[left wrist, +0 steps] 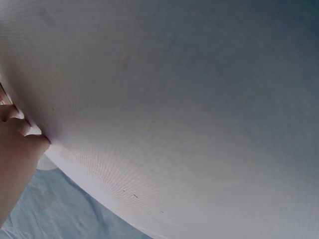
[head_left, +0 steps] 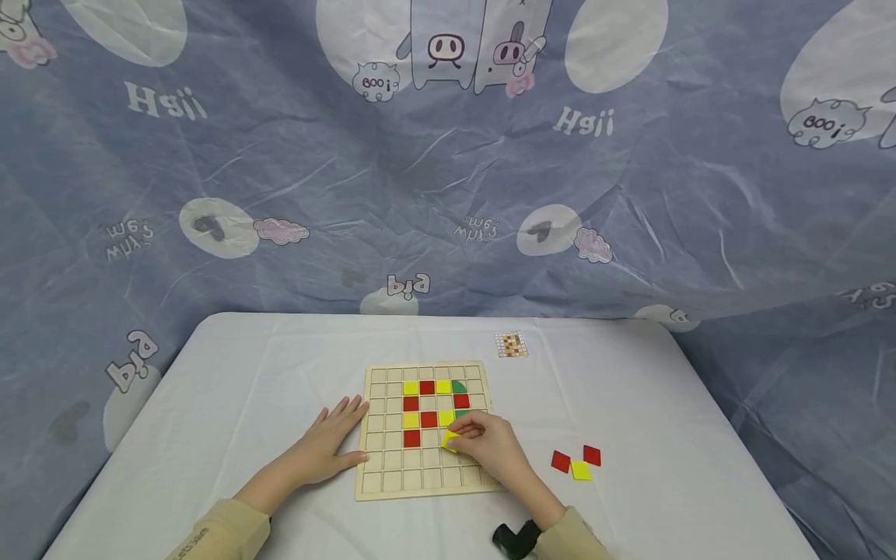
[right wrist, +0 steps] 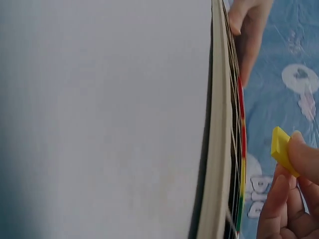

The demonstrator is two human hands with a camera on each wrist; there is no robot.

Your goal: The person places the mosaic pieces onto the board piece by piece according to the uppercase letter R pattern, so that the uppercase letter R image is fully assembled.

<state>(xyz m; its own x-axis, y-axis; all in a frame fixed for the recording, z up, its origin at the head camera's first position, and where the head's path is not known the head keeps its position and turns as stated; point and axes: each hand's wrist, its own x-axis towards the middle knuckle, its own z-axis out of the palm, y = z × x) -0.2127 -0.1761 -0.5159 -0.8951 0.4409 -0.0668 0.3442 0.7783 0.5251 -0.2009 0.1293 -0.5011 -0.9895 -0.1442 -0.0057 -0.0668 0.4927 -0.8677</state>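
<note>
A wooden grid board [head_left: 392, 484] lies on the white table, with red, yellow and green pieces in its upper and middle cells. My right hand [head_left: 493, 449] pinches a yellow square tile [head_left: 450, 440] between thumb and fingers over the board, right of a red tile [head_left: 411, 439] in the same row. In the right wrist view the yellow tile [right wrist: 282, 149] is tilted in the fingers of my right hand [right wrist: 294, 189], above the board [right wrist: 219, 124]. My left hand [head_left: 325, 445], fingers spread, touches the board's left edge; the left wrist view shows part of that hand [left wrist: 17, 149].
Two red tiles [head_left: 561, 461] and a yellow one [head_left: 581, 470] lie on the table right of the board. A small pattern card [head_left: 512, 344] is behind the board's right side. A black object [head_left: 516, 540] sits by the right sleeve. Patterned cloth [head_left: 420, 194] hangs behind the table.
</note>
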